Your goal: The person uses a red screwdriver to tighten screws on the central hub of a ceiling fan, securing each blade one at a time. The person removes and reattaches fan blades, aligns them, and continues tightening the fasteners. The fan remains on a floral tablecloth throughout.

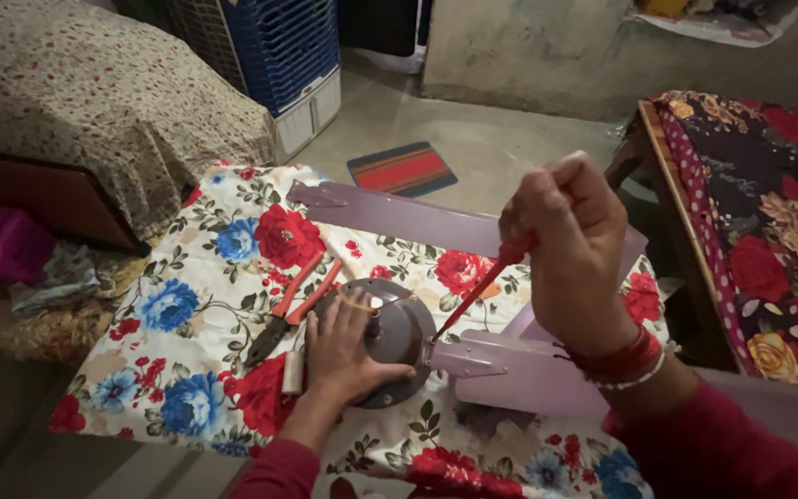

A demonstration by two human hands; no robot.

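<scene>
A grey ceiling-fan motor hub (404,328) with pale purple blades (399,217) lies on a floral cloth (187,305). My left hand (348,346) rests flat on the hub's left side, pressing it down. My right hand (570,245) grips a red-handled screwdriver (477,291), whose tip meets the spot where a blade bracket (464,356) joins the hub. Red-handled pliers (288,310) lie on the cloth just left of the hub, with a small white piece (294,370) beside them.
A bed edge with a dark floral cover (768,231) stands at the right. A blue and white air cooler (288,65) and a striped mat (402,169) are at the back. A covered piece of furniture (94,102) and a pile of clothes (11,259) sit at the left.
</scene>
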